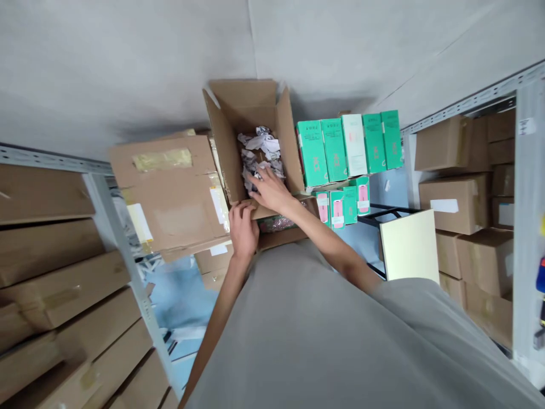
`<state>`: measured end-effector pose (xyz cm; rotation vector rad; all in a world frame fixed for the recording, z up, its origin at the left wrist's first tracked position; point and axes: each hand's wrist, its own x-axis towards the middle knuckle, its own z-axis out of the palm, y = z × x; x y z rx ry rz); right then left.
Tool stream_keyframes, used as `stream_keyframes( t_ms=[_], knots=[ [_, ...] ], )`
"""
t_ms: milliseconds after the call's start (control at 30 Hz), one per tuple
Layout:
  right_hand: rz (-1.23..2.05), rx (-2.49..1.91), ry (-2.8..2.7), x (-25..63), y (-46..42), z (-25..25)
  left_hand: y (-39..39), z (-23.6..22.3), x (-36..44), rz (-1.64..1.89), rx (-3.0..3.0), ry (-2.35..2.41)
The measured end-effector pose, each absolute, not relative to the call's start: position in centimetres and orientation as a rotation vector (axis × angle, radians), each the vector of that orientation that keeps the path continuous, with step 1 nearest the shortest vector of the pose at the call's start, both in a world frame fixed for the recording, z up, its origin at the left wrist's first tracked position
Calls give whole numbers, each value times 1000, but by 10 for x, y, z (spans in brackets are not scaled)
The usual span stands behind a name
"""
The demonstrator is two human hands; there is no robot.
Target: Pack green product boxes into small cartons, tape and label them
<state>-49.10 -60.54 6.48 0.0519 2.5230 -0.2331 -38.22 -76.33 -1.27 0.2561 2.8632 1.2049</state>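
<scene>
In front of me stands an open cardboard box [221,147] with its flaps raised. Crumpled paper [266,142], white and grey, lies inside it. My right hand [270,190] reaches over the near side into the box, fingers spread and touching the paper. The near edge of the box is under my left hand [243,227], whose fingers are bent over the flap there and grip it. Below that edge, between my forearms, something wrapped in clear plastic [281,223] shows in part.
Right of the box are upright green boxes [333,150], one white box [354,145], and smaller green-and-pink boxes [338,209] lower down. A large closed carton [170,199] stands at left. Shelves with stacked cartons [455,199] flank both sides; a pale stool [409,247] is at right.
</scene>
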Motion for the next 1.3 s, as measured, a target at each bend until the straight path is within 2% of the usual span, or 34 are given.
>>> stream_keyframes(
  t_ms=[67,133,200,333,567,833,1133,1300],
  knots=[
    [-325,-40,2580,-457,-585,84,-764,-11,-379,1230,232,2882],
    [-549,-159,2703,-418,-559,100,-766,-9,-371,1237,138,2908],
    [-644,30,2815,-381,-533,106,-768,-7,-360,1210,17,2928],
    [-579,503,2908,-329,-490,78,-769,-2,-336,1096,-161,2935],
    [-776,443,2835,-301,-456,1,-752,5,-318,750,-413,2874],
    [-979,386,2841,-278,-444,16,-756,36,-292,656,-565,2918],
    [-1409,645,2775,-184,-439,55,-752,121,-227,995,-520,3041],
    [-1438,878,2783,-107,-435,79,-738,138,-191,1222,-315,2984]
  ],
)
